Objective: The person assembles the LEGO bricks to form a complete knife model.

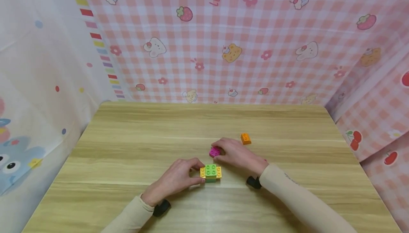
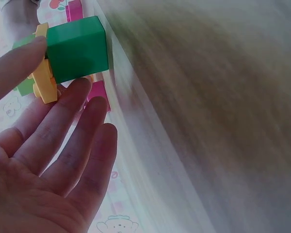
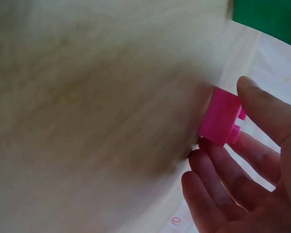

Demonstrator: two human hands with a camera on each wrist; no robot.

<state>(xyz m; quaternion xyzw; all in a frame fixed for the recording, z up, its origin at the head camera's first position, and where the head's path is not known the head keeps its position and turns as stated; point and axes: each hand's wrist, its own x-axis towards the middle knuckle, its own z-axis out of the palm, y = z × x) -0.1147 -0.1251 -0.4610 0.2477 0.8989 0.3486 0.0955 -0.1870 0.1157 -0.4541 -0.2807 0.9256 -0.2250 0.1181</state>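
A small stack of toy building bricks (image 1: pixel 211 171) stands near the middle of the table, with light green on top, yellow across the middle and a dark green brick (image 2: pixel 77 48) at the bottom. My left hand (image 1: pixel 179 176) pinches the left end of the yellow brick (image 2: pixel 45 82) between thumb and fingers. Just beyond the stack, my right hand (image 1: pixel 236 153) holds a pink brick (image 3: pixel 220 116) by thumb and fingertips, its studs turned toward the palm in the right wrist view. That brick is at the tabletop.
An orange brick (image 1: pixel 245 139) lies past my right hand on the wooden table (image 1: pixel 143 126). Another pink piece (image 1: pixel 265 160) is mostly hidden behind the right wrist. Patterned cloth (image 1: pixel 204 48) hangs along the table's back and sides.
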